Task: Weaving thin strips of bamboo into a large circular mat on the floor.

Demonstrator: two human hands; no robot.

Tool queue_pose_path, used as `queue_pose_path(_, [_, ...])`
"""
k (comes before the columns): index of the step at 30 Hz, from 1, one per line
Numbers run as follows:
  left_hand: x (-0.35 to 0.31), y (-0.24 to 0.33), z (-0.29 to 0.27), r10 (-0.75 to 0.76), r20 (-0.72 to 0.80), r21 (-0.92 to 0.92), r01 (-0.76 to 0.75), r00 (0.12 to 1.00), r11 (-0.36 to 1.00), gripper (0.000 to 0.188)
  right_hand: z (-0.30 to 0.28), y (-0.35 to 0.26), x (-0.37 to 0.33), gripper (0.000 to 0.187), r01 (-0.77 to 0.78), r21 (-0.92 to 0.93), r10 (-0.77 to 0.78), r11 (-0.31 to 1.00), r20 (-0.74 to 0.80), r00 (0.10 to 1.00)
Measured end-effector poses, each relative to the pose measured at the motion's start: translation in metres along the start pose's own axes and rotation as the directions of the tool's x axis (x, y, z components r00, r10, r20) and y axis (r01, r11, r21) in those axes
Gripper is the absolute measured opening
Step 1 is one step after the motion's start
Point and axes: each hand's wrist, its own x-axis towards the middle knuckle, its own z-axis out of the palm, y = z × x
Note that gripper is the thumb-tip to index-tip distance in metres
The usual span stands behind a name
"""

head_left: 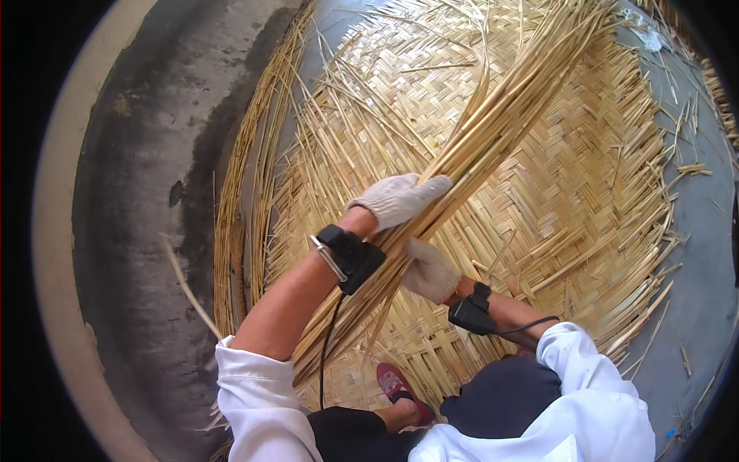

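Observation:
A long bundle of yellow reed stalks runs slantwise from the far right down past my lap. My left hand, in a white knit glove, lies over the bundle's middle with its fingers closed around it. Just below, my gloved right hand grips the bundle from its right side; its fingertips are partly hidden behind the stalks. Under both hands spreads a large woven reed mat with ragged, uncut edges.
More loose stalks lie along the stained grey wall on the left. Short scraps litter the grey floor at the right. My shoe stands on the mat. Black devices with cables are strapped to both wrists.

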Motion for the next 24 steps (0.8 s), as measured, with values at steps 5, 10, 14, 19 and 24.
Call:
queue_pose_path(5, [-0.041, -0.059, -0.022, -0.009, 0.059, -0.436, 0.034, 0.998, 0.899, 0.074, 0.013, -0.015, 0.023, 0.040, 0.012, -0.057, -0.005, 0.998, 0.119, 0.993])
queue_pose_path(10, [-0.108, -0.102, -0.007, -0.030, 0.144, -0.528, 0.102, 0.989, 0.843, 0.077, 0.030, -0.017, 0.030, 0.039, 0.054, -0.104, -0.040, 0.993, 0.134, 0.990])
queue_pose_path(14, [-0.139, -0.111, 0.004, -0.136, 0.183, -0.543, 0.216, 0.974, 0.811, 0.068, 0.037, -0.018, 0.031, 0.056, 0.063, -0.411, -0.053, 0.909, 0.035, 0.998])
queue_pose_path(19, [-0.159, -0.093, -0.013, -0.031, 0.032, -0.435, 0.042, 0.999, 0.899, 0.059, 0.068, -0.006, 0.040, 0.045, 0.146, -0.063, -0.124, 0.987, 0.272, 0.954])
queue_pose_path(24, [-0.181, -0.043, -0.046, -0.041, -0.386, 0.002, 0.045, 0.922, 0.999, 0.052, 0.091, -0.007, 0.067, 0.034, 0.163, -0.056, -0.155, 0.985, 0.124, 0.980])
